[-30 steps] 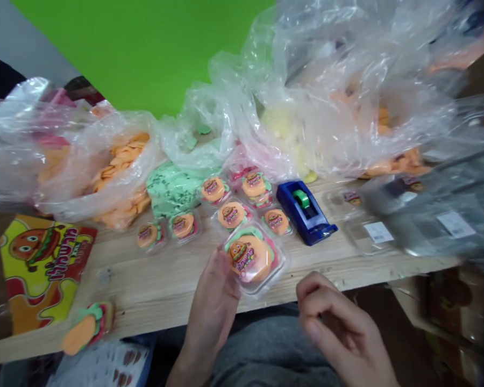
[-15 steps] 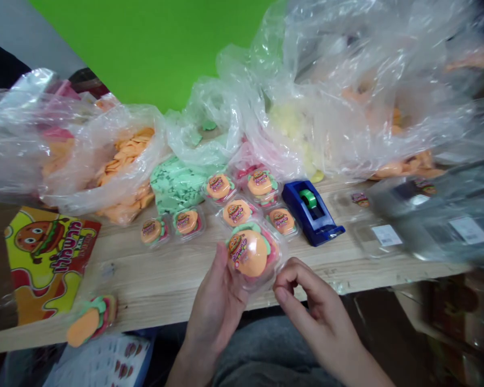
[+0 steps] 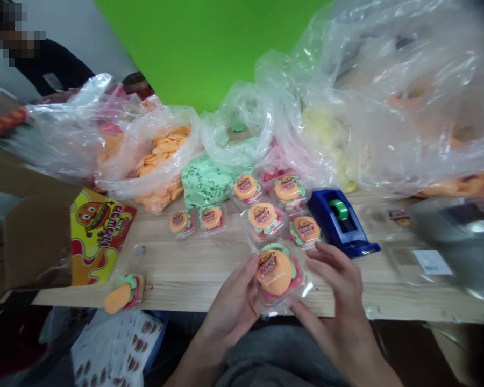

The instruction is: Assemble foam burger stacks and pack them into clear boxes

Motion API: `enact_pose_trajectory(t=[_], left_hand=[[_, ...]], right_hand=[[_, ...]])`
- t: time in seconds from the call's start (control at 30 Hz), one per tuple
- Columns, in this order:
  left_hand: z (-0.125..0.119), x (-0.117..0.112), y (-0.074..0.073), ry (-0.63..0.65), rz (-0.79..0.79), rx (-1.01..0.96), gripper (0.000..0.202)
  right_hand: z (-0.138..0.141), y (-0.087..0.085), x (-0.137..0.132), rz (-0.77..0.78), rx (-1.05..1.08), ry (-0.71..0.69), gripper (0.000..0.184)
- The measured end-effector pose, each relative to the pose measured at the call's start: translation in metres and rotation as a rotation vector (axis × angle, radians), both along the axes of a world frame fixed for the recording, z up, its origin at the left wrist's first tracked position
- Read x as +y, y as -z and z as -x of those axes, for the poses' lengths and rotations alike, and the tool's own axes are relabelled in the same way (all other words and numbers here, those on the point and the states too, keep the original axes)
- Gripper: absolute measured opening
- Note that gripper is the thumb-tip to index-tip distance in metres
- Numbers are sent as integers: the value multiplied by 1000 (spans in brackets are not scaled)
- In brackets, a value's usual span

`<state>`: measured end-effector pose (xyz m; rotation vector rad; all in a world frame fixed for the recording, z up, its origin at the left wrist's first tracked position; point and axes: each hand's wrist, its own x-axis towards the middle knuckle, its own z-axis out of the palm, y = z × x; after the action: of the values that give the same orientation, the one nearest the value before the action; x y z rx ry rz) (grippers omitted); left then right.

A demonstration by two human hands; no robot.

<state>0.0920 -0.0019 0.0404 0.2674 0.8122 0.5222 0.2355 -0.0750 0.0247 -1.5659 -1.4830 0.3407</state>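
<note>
A clear plastic box with a burger-shaped candy point(image 3: 280, 275) inside and a burger sticker on its lid is held over the table's front edge. My left hand point(image 3: 242, 301) grips it from the left, thumb on the side. At its right side is my right hand point(image 3: 334, 295), fingers and thumb spread apart around the corner; whether the fingertips touch the box I cannot tell. Just beyond stand several more boxed burger candies point(image 3: 263, 216). The blue tape dispenser point(image 3: 342, 223) with a green roll is to their right.
Behind stand open plastic bags of orange pieces point(image 3: 165, 153), green pieces point(image 3: 205, 180) and yellow pieces point(image 3: 326, 134). A printed burger carton point(image 3: 100, 236) and an unboxed burger candy point(image 3: 125, 293) are at left. Clear packs point(image 3: 423, 263) lie right; sticker sheets point(image 3: 116, 344) sit below the edge.
The view has swung left, so things on the table appear farther right. My right hand has opened from curled fingers to a spread beside the box. The left still holds the box.
</note>
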Motion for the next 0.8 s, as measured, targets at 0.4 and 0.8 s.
enact_pose_trajectory(t=[0.4, 0.8], left_hand=[[58, 8, 28, 41, -419, 530, 40], [177, 56, 35, -121, -702, 1854, 82]], right_hand=[[29, 30, 20, -196, -348, -621, 34], [45, 58, 22, -130, -362, -479, 28]])
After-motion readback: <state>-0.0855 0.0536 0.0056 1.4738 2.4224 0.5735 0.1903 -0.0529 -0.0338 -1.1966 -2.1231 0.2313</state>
